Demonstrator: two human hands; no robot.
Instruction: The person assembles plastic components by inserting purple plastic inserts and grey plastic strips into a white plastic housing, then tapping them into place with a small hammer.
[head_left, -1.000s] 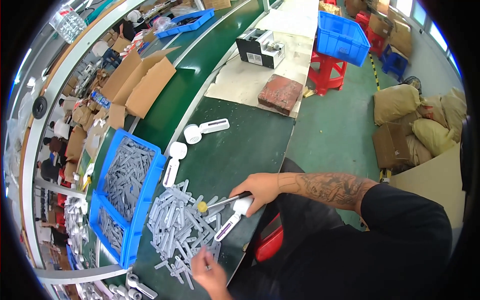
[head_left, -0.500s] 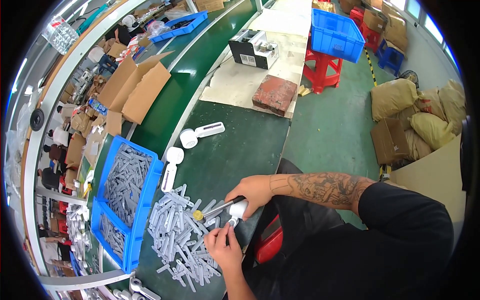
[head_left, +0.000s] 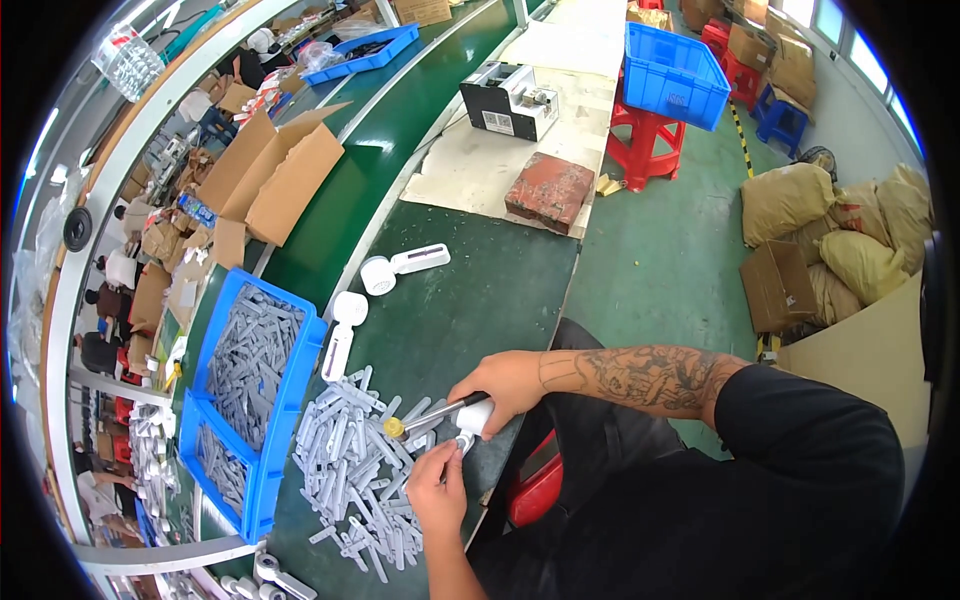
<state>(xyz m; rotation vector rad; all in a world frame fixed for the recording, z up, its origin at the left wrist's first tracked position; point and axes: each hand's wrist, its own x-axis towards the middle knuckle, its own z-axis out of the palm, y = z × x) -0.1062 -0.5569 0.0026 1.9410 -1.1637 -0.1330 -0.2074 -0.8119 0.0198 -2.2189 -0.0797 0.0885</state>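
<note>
My right hand point(head_left: 505, 388) is closed around the dark handle of a small hammer point(head_left: 420, 420) with a yellow head and a metal shaft. The same hand steadies a white round-headed handheld part point(head_left: 472, 416), tilted above the table's near edge. Below it, my left hand point(head_left: 437, 492) pinches the slim end of that part; its fingertips hide what lies between them. Loose grey plastic strips point(head_left: 350, 470) are heaped just left of both hands. Two more white round-headed handheld pieces, one upper point(head_left: 420, 258) and one lower point(head_left: 339, 350), lie beyond the heap.
A divided blue bin point(head_left: 258, 475) full of grey strips stands left of the heap. Farther off are a reddish block point(head_left: 549, 193), a black-and-silver machine point(head_left: 510, 100) and an open cardboard box point(head_left: 290, 180). A blue crate point(head_left: 675, 75) sits on a red stool to the right.
My left hand has turned slightly, with its fingers more gathered at the white part's end. The hammer and my right hand stay nearly in place.
</note>
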